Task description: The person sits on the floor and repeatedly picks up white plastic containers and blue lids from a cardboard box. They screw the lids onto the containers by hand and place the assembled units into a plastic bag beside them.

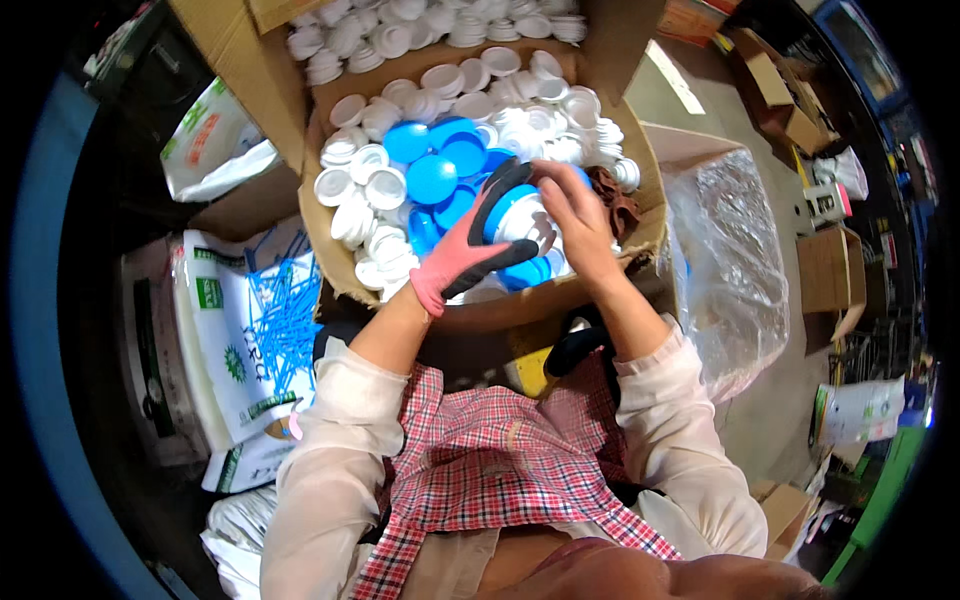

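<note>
Cardbd box [480,318] w/ wht lids [385,188], blue lids [432,178]; L grip [470,250] holds lid stack [518,222]; R grip [582,222]: can't tell.

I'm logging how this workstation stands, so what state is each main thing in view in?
White lids: loose, heaped
Blue lids: loose, piled on white ones
Left hand: gloved, curved around lids, grip unclear
Right hand: bare, fingers bent, grip unclear
Cardboard box: open
Blue sticks: loose, jumbled
Clear plastic: wrinkled
</note>
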The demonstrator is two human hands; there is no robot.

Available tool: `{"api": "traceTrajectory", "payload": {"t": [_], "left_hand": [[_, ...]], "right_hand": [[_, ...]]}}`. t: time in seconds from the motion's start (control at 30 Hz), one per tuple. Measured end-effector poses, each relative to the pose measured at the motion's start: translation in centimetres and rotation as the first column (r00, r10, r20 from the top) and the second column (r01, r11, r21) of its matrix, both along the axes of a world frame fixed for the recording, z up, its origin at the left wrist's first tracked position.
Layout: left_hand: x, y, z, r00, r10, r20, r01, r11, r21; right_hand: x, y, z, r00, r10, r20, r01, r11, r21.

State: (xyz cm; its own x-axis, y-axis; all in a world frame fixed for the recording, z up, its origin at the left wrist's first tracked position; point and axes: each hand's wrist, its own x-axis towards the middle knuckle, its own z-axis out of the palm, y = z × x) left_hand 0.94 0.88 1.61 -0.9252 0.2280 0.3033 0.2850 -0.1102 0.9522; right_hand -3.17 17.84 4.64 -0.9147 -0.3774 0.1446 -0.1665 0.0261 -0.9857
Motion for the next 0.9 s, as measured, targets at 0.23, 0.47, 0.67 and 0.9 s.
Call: {"api": "traceTrajectory", "payload": {"t": [0.23,0.47,0.67,0.9], "left_hand": [[0.4,2.0,-1.5,0.931,0.353,-0.097,-0.358,0.823,-0.440],[1.3,3.1,-1.2,0.901,0.405,-0.153,-0.420,0.732,-0.536],[0.2,3.3,-3.1,0.865,0.502,-0.005,-0.446,0.763,-0.468],[-3.6,-4.5,-7.2,0.907,0.388,0.164,-0.329,0.895,-0.300]], "right_hand": [[-1.5,-0.8,-2.0,0.891,-0.361,-0.275,0.383,0.923,0.028],[-1.8,-0.7,-1.8,0.909,-0.358,-0.212,0.384,0.918,0.098],[-3.9,0.1,-4.9,0.975,-0.220,0.013,0.217,0.971,0.103],[-4.7,11.5,-0.9,0.932,-0.280,-0.230,0.352,0.850,0.392]]}}
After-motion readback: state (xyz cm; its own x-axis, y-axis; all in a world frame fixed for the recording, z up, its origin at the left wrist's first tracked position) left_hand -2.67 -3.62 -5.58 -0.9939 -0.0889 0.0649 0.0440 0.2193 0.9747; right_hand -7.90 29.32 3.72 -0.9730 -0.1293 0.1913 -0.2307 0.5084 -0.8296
